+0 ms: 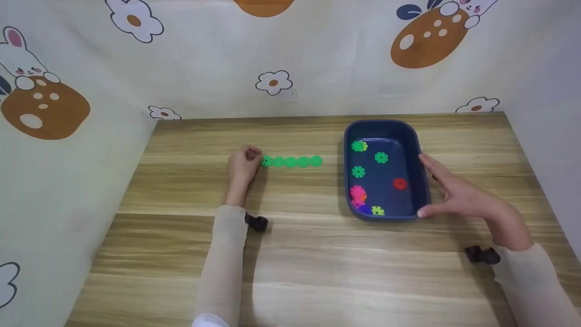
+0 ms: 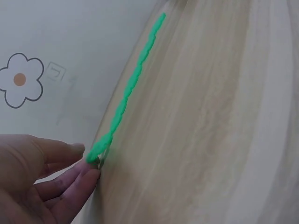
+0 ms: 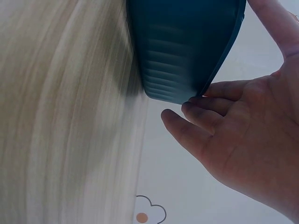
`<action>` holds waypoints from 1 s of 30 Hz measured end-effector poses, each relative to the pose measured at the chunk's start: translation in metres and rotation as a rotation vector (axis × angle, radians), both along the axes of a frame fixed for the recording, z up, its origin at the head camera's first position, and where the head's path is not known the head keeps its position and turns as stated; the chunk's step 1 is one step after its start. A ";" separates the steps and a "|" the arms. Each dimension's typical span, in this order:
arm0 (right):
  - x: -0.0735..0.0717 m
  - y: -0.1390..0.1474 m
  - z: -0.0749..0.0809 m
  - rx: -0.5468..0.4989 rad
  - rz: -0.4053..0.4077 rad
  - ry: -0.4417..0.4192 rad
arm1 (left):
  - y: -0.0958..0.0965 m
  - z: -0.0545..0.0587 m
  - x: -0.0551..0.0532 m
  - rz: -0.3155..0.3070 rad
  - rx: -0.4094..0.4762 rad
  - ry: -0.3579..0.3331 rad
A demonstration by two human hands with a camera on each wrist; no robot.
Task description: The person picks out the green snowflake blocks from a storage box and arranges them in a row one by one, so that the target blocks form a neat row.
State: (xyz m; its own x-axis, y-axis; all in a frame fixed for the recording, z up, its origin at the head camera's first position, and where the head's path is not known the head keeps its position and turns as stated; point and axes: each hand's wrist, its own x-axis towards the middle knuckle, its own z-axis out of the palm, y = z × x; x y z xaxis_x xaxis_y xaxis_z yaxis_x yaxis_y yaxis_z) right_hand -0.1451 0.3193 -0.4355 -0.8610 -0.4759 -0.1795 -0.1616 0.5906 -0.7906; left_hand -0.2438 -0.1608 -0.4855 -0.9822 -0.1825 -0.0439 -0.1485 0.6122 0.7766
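On the wooden worktop (image 1: 317, 254), five green plastic snowflake discs (image 1: 291, 161) are chained, pinched by left hand (image 1: 243, 165) fingers (image 2: 77, 175); several loose discs remain in the dark blue plastic tray (image 1: 422, 181), steadied by the open right hand (image 1: 458, 195).

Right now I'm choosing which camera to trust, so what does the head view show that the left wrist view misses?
Only the head view shows the blue tray with its loose coloured pieces, and the right hand touching its outer rim. Only the left wrist view shows close up that the fingertips pinch the chain's end. Both show the left hand, the green chain and the wooden table.
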 end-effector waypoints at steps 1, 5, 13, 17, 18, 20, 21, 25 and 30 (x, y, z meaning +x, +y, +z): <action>0.000 0.000 0.000 0.001 -0.001 -0.001 | -0.001 0.002 0.000 0.004 -0.011 -0.002; 0.000 0.000 0.001 0.000 -0.002 -0.006 | -0.003 0.009 0.002 0.005 -0.018 -0.012; -0.002 0.000 0.000 -0.011 0.006 -0.006 | 0.001 0.029 0.003 -0.015 0.032 -0.007; -0.002 -0.001 0.001 0.000 0.007 0.003 | 0.007 0.037 0.001 -0.038 0.091 -0.013; -0.002 -0.001 0.001 0.001 0.008 0.005 | 0.009 0.039 0.001 -0.044 0.110 -0.012; -0.002 -0.001 0.001 0.007 0.008 0.011 | 0.014 0.043 0.000 -0.053 0.149 -0.006; -0.002 -0.001 0.001 0.007 0.008 0.010 | 0.017 0.045 0.000 -0.057 0.166 -0.001; -0.001 0.000 0.000 -0.002 0.005 0.009 | 0.029 0.052 0.000 -0.071 0.208 0.022; -0.001 0.000 -0.001 -0.014 0.002 0.004 | 0.046 0.060 -0.001 -0.103 0.256 0.058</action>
State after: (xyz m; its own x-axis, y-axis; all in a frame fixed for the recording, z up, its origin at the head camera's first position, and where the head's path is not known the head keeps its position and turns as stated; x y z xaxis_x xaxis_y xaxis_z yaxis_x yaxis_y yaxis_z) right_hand -0.1460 0.3193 -0.4361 -0.8606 -0.4804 -0.1691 -0.1665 0.5793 -0.7979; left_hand -0.2444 -0.1153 -0.4255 -0.9972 -0.0720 -0.0192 -0.0468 0.4046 0.9133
